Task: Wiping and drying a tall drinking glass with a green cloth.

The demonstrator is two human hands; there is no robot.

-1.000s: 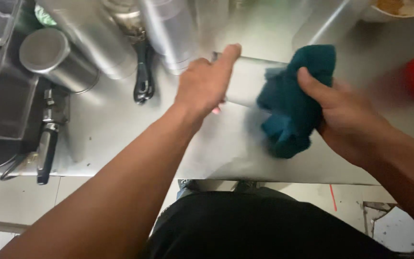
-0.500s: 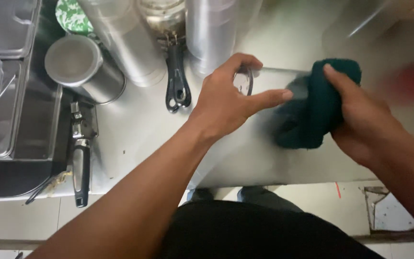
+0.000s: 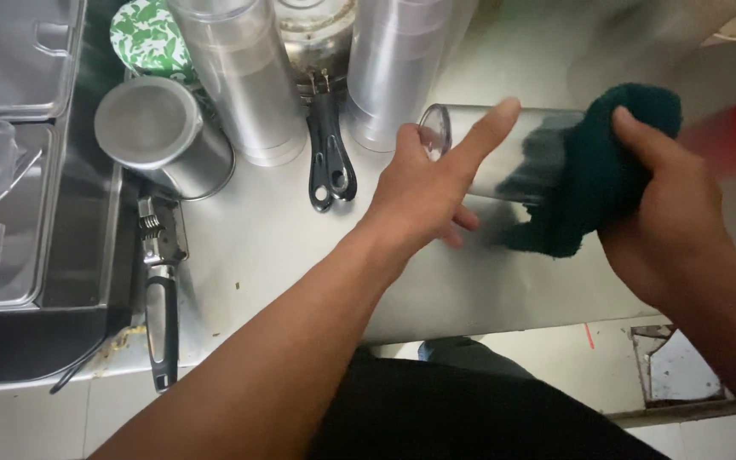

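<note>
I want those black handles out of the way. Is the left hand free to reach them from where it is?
Probably yes. The left hand rests open on the glass rather than gripping it, and the black handles lie just beside it on bare counter with nothing between. The right hand holds the cloth.

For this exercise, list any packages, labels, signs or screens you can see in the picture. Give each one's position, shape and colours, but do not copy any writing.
Patterned lid: round, green with a white leaf print, at the top left behind the steel canister.
Clear plastic trays: moulded, transparent packaging-like trays along the left edge.
No signs, screens or readable labels show.
</note>
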